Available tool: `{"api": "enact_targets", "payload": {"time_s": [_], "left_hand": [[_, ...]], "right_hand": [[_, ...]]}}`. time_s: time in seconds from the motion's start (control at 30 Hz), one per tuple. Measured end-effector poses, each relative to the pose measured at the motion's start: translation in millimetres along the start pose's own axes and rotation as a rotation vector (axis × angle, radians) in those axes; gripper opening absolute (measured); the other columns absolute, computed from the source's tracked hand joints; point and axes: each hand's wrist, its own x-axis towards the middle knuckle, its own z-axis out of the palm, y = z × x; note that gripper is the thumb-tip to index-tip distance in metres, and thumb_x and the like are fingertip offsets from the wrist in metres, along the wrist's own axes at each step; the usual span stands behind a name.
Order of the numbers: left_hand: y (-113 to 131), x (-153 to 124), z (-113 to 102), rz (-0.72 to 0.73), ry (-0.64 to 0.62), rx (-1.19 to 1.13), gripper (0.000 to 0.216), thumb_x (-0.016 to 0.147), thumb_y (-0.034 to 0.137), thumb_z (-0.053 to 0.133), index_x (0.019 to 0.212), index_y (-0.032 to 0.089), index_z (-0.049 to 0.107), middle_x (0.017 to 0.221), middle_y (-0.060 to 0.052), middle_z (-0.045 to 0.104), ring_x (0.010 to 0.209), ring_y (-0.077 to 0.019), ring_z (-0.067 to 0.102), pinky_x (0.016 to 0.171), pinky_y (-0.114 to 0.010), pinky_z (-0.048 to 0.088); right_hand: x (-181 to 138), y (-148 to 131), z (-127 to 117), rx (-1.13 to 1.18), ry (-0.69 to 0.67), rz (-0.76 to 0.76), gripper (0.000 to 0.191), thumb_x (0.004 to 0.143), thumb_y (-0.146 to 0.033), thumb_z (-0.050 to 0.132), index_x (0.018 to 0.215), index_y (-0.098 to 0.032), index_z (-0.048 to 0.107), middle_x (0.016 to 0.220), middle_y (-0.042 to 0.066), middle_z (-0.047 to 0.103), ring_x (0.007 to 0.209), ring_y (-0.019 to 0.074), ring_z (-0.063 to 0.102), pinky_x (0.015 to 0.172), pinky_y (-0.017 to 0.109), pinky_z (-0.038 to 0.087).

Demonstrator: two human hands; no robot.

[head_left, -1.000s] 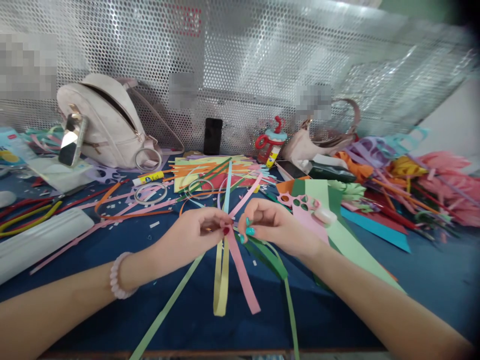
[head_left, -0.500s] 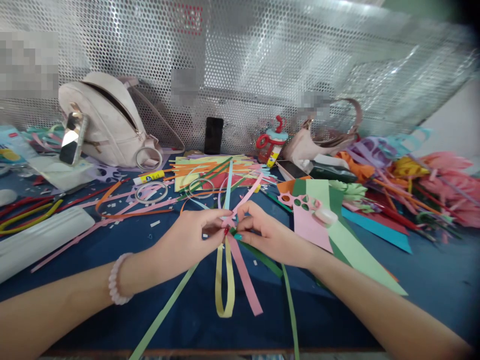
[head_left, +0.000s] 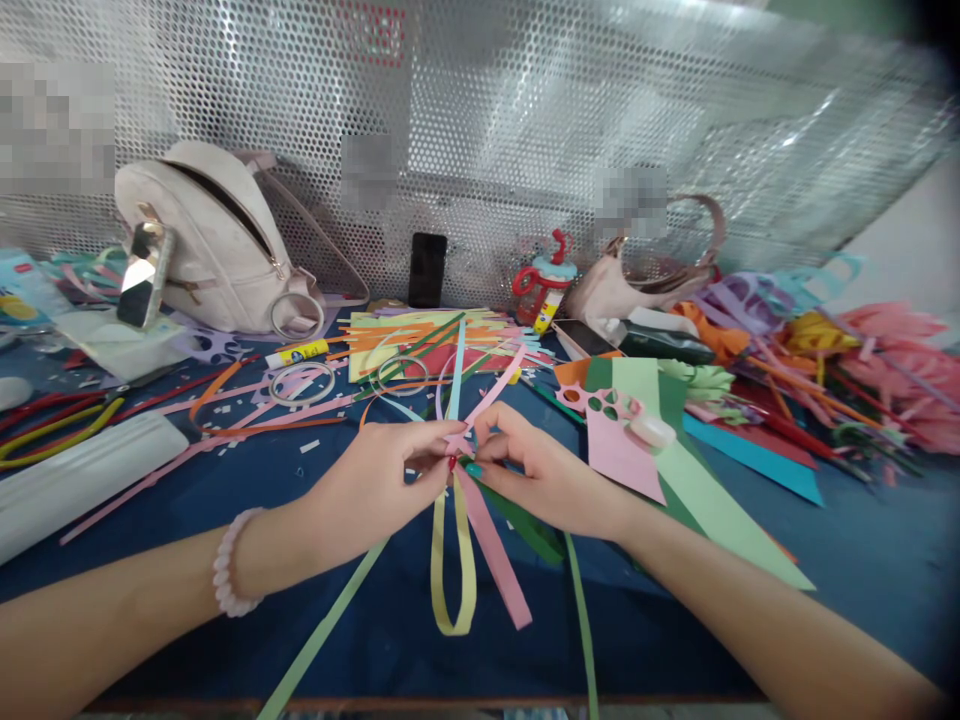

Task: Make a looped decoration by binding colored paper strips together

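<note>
Both hands meet at the middle of the table over a bundle of crossing paper strips. My left hand (head_left: 409,462), with a beaded bracelet (head_left: 234,562) at its wrist, pinches the strips where they cross. Fingertips of my right hand (head_left: 529,468) close on the same crossing from the other side. A yellow strip (head_left: 465,590) hangs down in a loop. Beside it a pink strip (head_left: 499,565) slants toward me, and a dark green strip (head_left: 529,527) passes under my right hand. A light blue strip (head_left: 457,370) points away. The crossing itself is partly hidden by fingers.
Cut strips (head_left: 442,335) are piled behind my hands, near metal rings (head_left: 302,402) and a glue stick (head_left: 298,353). Scissors (head_left: 90,432) and a white roll (head_left: 90,475) lie left. Coloured paper sheets (head_left: 720,500) are at right. A backpack (head_left: 217,250) and phone (head_left: 428,270) stand behind.
The pink strip's lower end has swung slightly right, and the dark green strip's end looks turned and lower. The yellow loop has widened a little. Both hands stay nearly in place.
</note>
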Motion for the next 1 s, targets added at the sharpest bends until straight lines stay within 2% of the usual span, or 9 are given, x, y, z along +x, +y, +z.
{"api": "enact_targets", "payload": {"time_s": [0.3,0.57,0.73,0.83,0.93,1.0], "left_hand": [[-2,-1,1,0.044,0.006,0.026,0.034,0.083,0.016,0.05,0.114,0.023,0.062,0.104,0.001,0.069,0.088,-0.0164,0.067,0.076,-0.02,0.053],[0,-3,1,0.043,0.0,0.003,0.03,0.082,0.017,0.053,0.109,0.022,0.064,0.093,0.0,0.072,0.09,-0.0196,0.067,0.08,-0.025,0.053],[-2,4,-2,-0.054,0.007,-0.176,0.025,0.079,0.022,0.059,0.103,0.019,0.065,0.089,-0.002,0.072,0.083,-0.0177,0.067,0.075,-0.025,0.054],[-13,14,-10,-0.046,0.065,-0.307,0.015,0.077,0.023,0.063,0.088,0.016,0.067,0.089,-0.004,0.071,0.081,-0.0161,0.065,0.074,-0.024,0.053],[-27,25,-22,-0.075,0.207,-0.536,0.012,0.072,0.02,0.069,0.083,0.017,0.067,0.082,-0.001,0.068,0.071,-0.0108,0.062,0.068,-0.02,0.051],[-34,31,-29,-0.079,0.261,-0.711,0.01,0.072,0.018,0.069,0.082,0.018,0.067,0.079,0.001,0.067,0.066,-0.0077,0.059,0.064,-0.017,0.05]], "right_hand": [[-1,2,2,0.047,-0.002,0.03,0.01,0.087,-0.017,0.04,0.088,-0.022,0.031,0.066,-0.006,0.05,0.056,0.0086,0.037,0.055,0.02,0.03],[-1,3,6,0.076,0.04,0.038,0.012,0.088,-0.021,0.042,0.084,-0.022,0.031,0.061,-0.008,0.046,0.053,0.0081,0.032,0.052,0.02,0.026],[-1,3,6,0.152,0.039,0.013,0.011,0.091,-0.027,0.04,0.086,-0.022,0.032,0.061,-0.008,0.04,0.053,0.0074,0.03,0.051,0.019,0.027],[-1,4,1,0.151,0.064,-0.009,0.004,0.091,-0.024,0.038,0.091,-0.021,0.035,0.066,-0.005,0.045,0.056,0.0081,0.036,0.052,0.02,0.032],[-2,1,-11,0.03,0.184,-0.081,0.014,0.086,-0.013,0.04,0.097,-0.021,0.039,0.082,0.0,0.052,0.071,0.0109,0.049,0.063,0.023,0.041],[-5,-8,-22,-0.111,0.261,-0.161,0.022,0.081,-0.007,0.044,0.098,-0.022,0.043,0.092,0.003,0.053,0.084,0.0134,0.052,0.074,0.026,0.043]]}}
